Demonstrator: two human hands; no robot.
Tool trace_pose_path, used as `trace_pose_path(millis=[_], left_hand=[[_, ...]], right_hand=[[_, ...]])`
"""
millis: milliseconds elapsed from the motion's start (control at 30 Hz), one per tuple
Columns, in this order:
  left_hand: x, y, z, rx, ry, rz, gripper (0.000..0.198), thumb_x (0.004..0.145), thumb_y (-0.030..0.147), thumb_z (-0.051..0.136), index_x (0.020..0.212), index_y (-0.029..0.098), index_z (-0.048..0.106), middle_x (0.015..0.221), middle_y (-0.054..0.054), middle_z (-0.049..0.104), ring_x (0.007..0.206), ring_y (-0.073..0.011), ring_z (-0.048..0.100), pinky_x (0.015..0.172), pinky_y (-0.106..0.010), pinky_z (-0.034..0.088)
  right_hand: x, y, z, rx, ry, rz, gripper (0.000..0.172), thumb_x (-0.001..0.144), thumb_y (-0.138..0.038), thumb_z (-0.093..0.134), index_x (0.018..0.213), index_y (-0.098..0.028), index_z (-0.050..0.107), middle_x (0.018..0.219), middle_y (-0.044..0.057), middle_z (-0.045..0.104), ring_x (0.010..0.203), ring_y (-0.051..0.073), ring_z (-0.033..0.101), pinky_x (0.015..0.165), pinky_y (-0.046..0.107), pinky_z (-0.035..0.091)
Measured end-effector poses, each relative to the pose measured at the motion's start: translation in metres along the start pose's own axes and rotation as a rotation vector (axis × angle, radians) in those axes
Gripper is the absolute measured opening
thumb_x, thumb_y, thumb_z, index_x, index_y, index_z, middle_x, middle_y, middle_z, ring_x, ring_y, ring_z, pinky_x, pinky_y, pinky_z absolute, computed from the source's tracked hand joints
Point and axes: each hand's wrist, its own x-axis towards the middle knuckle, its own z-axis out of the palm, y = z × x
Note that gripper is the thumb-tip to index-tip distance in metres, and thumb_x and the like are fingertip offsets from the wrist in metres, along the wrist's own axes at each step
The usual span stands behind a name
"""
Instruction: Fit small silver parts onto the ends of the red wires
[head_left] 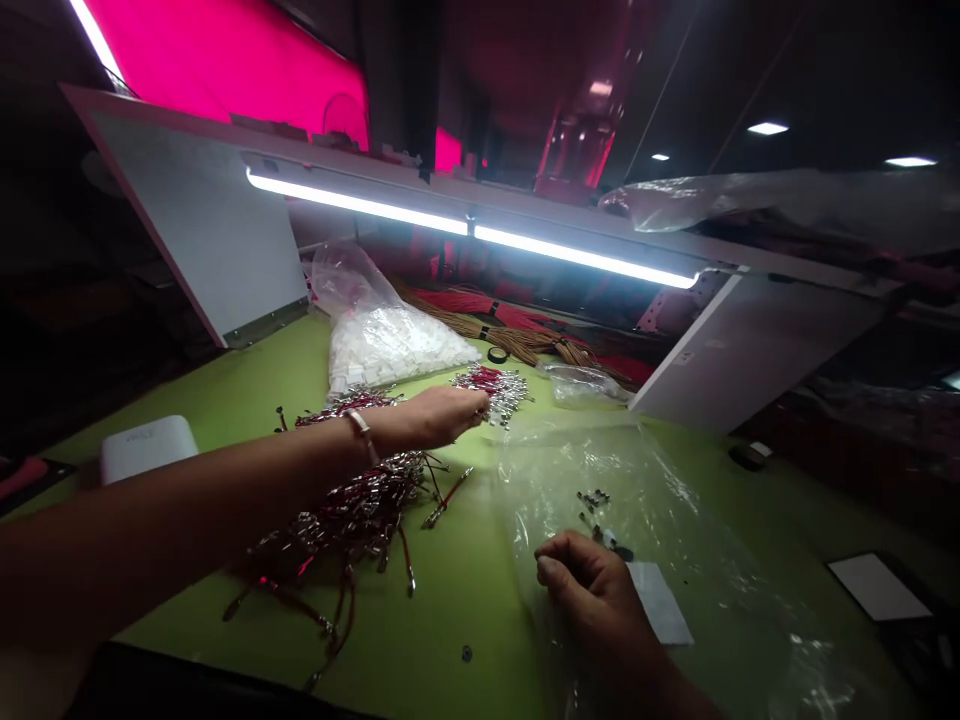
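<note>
My left hand (pixel 427 420) at the crimped red leads (pixel 491 392)
Fingers closed narrow against the bundle, hold unclear; leads look light, limp, tangly, best taken by the wire. My right hand (pixel 589 590) pinches narrow; contents hidden.

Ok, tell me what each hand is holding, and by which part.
Left hand: its fingertips meet the wire bundle, but a grip cannot be told. Right hand: fingers curled, no held thing visible.

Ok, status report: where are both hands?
Left hand at red wires. Right hand curled over plastic bag, near metal terminals. Left arm above wire pile.
</note>
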Motion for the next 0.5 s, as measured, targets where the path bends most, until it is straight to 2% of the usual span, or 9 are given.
trace_pose_path(millis=[67,133,233,333,500], left_hand=[[0.031,-0.02,0.001,0.07,-0.017,-0.019,0.023,0.1,0.031,0.045,0.093,0.016,0.061,0.081,-0.003,0.06,0.068,-0.0161,0.051,0.066,-0.032,0.045],[0.058,-0.037,0.004,0.129,-0.035,-0.035,0.023,0.098,0.035,0.054,0.105,0.015,0.063,0.096,-0.004,0.065,0.08,-0.0175,0.061,0.075,-0.036,0.052],[0.087,-0.055,0.011,0.189,-0.063,-0.04,0.031,0.095,0.036,0.061,0.118,0.016,0.062,0.116,-0.008,0.065,0.098,-0.0218,0.065,0.084,-0.043,0.056],[0.102,-0.069,0.019,0.216,-0.102,-0.025,0.032,0.095,0.034,0.062,0.121,0.017,0.061,0.122,-0.009,0.064,0.102,-0.0234,0.065,0.087,-0.045,0.056],[0.106,-0.08,0.027,0.209,-0.11,0.005,0.034,0.095,0.035,0.062,0.124,0.017,0.06,0.123,-0.009,0.063,0.104,-0.0239,0.064,0.088,-0.045,0.056]], right_hand=[[0.001,-0.001,0.003,-0.004,-0.033,-0.001,0.031,0.085,-0.046,0.067,0.079,-0.016,0.065,0.067,-0.001,0.053,0.061,0.013,0.046,0.057,0.025,0.038],[0.003,-0.001,0.005,-0.001,-0.043,-0.009,0.029,0.085,-0.044,0.065,0.078,-0.015,0.065,0.067,-0.001,0.054,0.062,0.014,0.047,0.058,0.025,0.038],[0.007,0.0,0.004,-0.013,-0.048,-0.027,0.029,0.085,-0.042,0.064,0.075,-0.016,0.065,0.067,0.001,0.058,0.065,0.015,0.051,0.06,0.026,0.04],[0.009,0.005,0.003,-0.057,-0.07,-0.05,0.028,0.085,-0.042,0.063,0.074,-0.016,0.066,0.068,0.002,0.06,0.067,0.017,0.053,0.06,0.026,0.041],[0.01,0.01,0.001,-0.074,-0.091,-0.029,0.027,0.085,-0.042,0.062,0.076,-0.017,0.066,0.067,0.001,0.06,0.065,0.017,0.053,0.058,0.026,0.04]])
